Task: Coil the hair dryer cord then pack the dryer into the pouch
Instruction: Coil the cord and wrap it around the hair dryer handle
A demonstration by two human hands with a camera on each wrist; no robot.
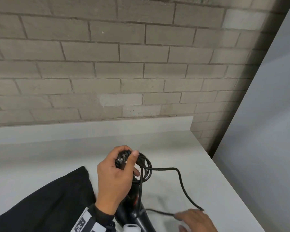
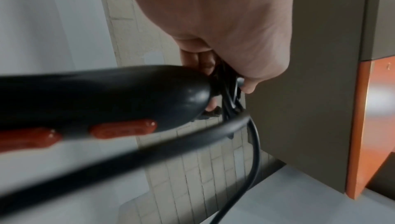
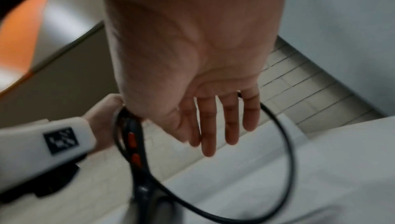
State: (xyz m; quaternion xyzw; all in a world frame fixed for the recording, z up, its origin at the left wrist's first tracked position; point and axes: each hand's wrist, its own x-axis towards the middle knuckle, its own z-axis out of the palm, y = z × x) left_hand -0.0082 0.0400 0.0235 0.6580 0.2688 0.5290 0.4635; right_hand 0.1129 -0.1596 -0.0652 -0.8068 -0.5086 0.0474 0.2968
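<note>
While our left hand [image 1: 114, 177] curls its grip around the butt of the hair dryer [image 2: 102, 95] handle, it also pins several loops of the black cord [image 1: 181, 180] against it, thumb pressed on top. We hold the dryer above the white bench [image 1: 166, 144], handle end raised and body pointing down toward us; two red switches [image 2: 123, 128] show along the handle. From the coils the loose cord arcs out to the right of the dryer and drops to our right hand [image 1: 197, 220], which sits low, just right of the dryer body. Its fingers [image 3: 208, 126] hang nearly straight, the grip relaxed, with the cord passing behind them. Left of the dryer, the black pouch [image 1: 57, 198] lies flat on the bench.
</note>
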